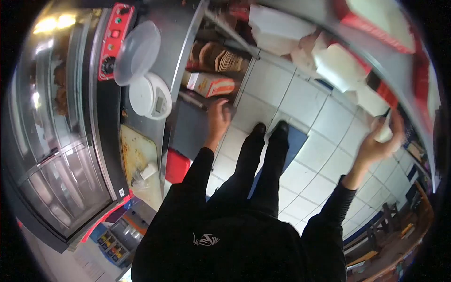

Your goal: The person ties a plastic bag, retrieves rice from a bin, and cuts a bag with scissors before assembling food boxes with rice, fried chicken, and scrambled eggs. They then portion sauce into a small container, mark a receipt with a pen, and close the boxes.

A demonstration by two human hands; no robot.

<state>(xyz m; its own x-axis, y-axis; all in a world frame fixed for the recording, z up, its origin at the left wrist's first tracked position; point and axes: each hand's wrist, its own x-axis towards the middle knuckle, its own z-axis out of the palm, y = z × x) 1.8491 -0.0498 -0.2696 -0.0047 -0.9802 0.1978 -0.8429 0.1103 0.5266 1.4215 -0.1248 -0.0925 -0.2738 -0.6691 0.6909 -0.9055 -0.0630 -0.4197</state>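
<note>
My right hand (385, 138) is at the right, its fingers closed round a small whitish object (384, 133) that I cannot clearly make out. Just above it are white and red cartons (340, 68), partly blurred. My left hand (219, 117) hangs near the counter's lower shelf, fingers slightly bent and apart, with nothing visible in it. An orange and white box (211, 85) lies on that shelf right above the left hand, beside a row of brown cardboard pieces (221, 57).
On the steel counter (176, 28) are a white scale (150, 95), a clear round lid (138, 53) and a stained cutting board (141, 152). A glass display cabinet (61, 178) stands at the left. A metal shelf edge (399, 84) curves along the right, above the tiled floor (305, 101).
</note>
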